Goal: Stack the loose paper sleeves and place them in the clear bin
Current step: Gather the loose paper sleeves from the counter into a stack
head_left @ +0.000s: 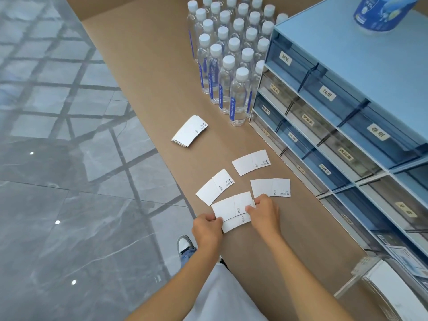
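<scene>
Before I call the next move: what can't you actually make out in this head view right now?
- Clear bin: cut off by the right and bottom edges; how full it is stays unknown.
- Sleeves under the left hand and right hand: overlapped, count unclear.
- Small stack of sleeves: edges too fine to count.
- Print on the loose sleeves: too small to read.

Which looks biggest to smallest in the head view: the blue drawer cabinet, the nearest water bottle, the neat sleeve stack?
1. Blue drawer cabinet
2. Nearest water bottle
3. Neat sleeve stack, which looks close to the bottle
</scene>
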